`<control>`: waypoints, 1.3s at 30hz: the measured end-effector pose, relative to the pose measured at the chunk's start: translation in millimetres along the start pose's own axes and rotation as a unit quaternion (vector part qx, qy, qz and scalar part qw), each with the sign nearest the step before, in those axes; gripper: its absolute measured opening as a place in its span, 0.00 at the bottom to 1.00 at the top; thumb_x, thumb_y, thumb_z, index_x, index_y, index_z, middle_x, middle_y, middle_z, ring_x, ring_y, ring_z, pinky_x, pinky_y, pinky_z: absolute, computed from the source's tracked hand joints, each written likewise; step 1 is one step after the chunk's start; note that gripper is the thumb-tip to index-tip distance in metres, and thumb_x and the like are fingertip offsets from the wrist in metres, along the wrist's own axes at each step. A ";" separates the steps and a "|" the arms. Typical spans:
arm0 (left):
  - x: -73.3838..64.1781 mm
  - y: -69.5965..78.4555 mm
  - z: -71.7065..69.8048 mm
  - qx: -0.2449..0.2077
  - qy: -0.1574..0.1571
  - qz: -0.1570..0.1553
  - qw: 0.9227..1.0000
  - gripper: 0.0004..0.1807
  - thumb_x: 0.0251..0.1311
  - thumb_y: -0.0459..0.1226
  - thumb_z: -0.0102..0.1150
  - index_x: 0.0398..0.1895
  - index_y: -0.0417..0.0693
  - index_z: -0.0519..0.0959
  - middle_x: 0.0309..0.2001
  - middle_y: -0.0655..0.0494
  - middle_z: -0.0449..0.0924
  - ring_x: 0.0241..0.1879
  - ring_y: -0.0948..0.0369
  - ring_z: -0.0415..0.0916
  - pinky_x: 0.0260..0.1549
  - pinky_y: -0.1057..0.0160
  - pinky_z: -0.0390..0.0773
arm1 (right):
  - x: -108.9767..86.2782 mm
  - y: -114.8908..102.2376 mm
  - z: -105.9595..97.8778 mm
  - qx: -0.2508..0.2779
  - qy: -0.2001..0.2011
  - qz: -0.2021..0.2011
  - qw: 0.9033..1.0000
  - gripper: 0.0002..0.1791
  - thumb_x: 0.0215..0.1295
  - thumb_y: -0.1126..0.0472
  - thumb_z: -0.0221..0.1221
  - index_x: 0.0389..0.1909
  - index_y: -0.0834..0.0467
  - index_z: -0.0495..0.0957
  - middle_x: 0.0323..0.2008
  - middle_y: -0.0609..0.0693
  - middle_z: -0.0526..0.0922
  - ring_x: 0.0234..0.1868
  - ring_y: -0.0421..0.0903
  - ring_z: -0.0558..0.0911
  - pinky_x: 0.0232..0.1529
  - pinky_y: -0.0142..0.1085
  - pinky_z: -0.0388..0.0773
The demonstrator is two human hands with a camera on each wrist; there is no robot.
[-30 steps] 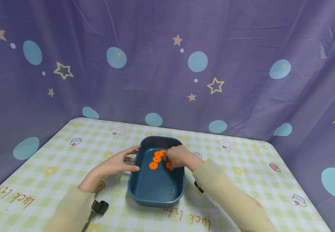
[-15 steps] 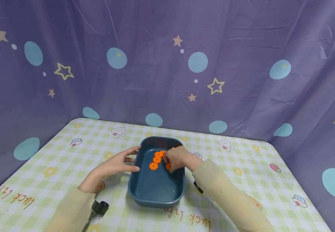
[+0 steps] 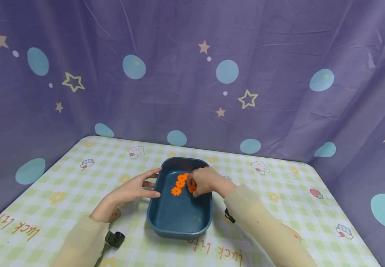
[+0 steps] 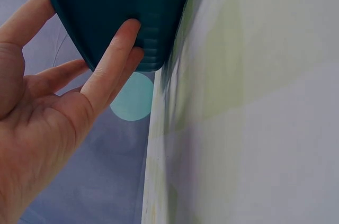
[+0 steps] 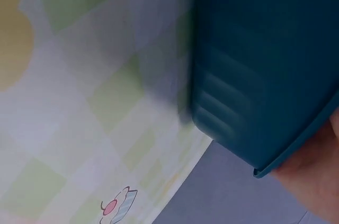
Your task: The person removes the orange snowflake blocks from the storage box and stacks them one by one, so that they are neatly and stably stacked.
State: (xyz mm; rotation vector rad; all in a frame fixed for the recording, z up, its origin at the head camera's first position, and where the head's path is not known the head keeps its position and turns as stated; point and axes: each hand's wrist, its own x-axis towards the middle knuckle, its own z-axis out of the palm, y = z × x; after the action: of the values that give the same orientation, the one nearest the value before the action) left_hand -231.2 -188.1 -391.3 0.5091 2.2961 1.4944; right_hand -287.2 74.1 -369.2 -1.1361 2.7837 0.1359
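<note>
A dark teal plastic bin (image 3: pixel 179 218) stands on the tablecloth, rounded at its corners. Along its left wall spreads my left hand (image 3: pixel 133 189), thumb on the rim; the left wrist view shows its fingers (image 4: pixel 114 60) fairly straight against the outer wall. My right hand (image 3: pixel 203 180) reaches down inside the bin with fingers bent, pinching an orange flower-shaped disc (image 3: pixel 192 188) between thumb and fingers. Just left of it, a slanting row of several more orange flower-shaped discs (image 3: pixel 180 184) lies on the bin floor, its far end partly covered by the right hand.
A green-and-white checked tablecloth (image 3: pixel 279 222) with printed cartoons covers the table. Behind it hangs a purple curtain (image 3: pixel 179 89) with stars and blue dots. Dark straps sit at both wrists, the left one (image 3: pixel 115 239) plainly seen.
The right hand and the disc at its fingertips have shifted slightly to the left, closer to the row. The left hand and the bin hold their place.
</note>
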 end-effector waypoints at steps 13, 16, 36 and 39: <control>-0.6 -1.2 0.3 0.000 0.001 0.002 1.000 0.45 0.52 0.42 0.64 0.71 0.58 0.49 0.67 0.42 0.50 0.61 0.42 0.59 0.45 0.56 0.76 | -16.1 2.2 -7.2 0.029 0.077 -0.029 0.996 0.14 0.46 0.49 0.64 0.37 0.43 0.79 0.32 0.39 0.74 0.29 0.36 0.71 0.29 0.30 0.69; -0.7 -0.6 0.1 -0.003 0.000 0.001 1.000 0.45 0.52 0.41 0.64 0.71 0.58 0.49 0.68 0.42 0.50 0.60 0.43 0.59 0.45 0.56 0.76 | -19.9 3.3 -9.6 0.032 0.090 -0.032 0.995 0.14 0.46 0.50 0.63 0.37 0.44 0.79 0.31 0.39 0.73 0.27 0.37 0.70 0.29 0.31 0.68; -0.5 1.4 -0.2 -0.009 -0.003 -0.002 1.000 0.45 0.53 0.41 0.63 0.71 0.59 0.49 0.68 0.43 0.48 0.61 0.43 0.58 0.44 0.57 0.76 | -49.1 28.6 -19.6 0.085 0.196 -0.037 0.976 0.12 0.47 0.53 0.60 0.37 0.44 0.80 0.34 0.37 0.75 0.33 0.37 0.75 0.33 0.30 0.72; -0.4 0.9 -0.4 -0.005 -0.003 -0.002 1.000 0.45 0.53 0.42 0.64 0.71 0.60 0.49 0.68 0.43 0.48 0.61 0.43 0.58 0.45 0.57 0.76 | -53.3 31.5 -19.7 0.089 0.195 -0.025 0.976 0.12 0.49 0.52 0.60 0.38 0.44 0.80 0.35 0.37 0.76 0.34 0.36 0.76 0.34 0.30 0.73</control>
State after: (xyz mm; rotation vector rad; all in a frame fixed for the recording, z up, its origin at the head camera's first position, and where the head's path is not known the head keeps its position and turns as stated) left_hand -230.9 -188.3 -390.3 0.5065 2.2825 1.5002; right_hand -273.3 130.7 -340.4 -1.3064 3.0111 -0.3759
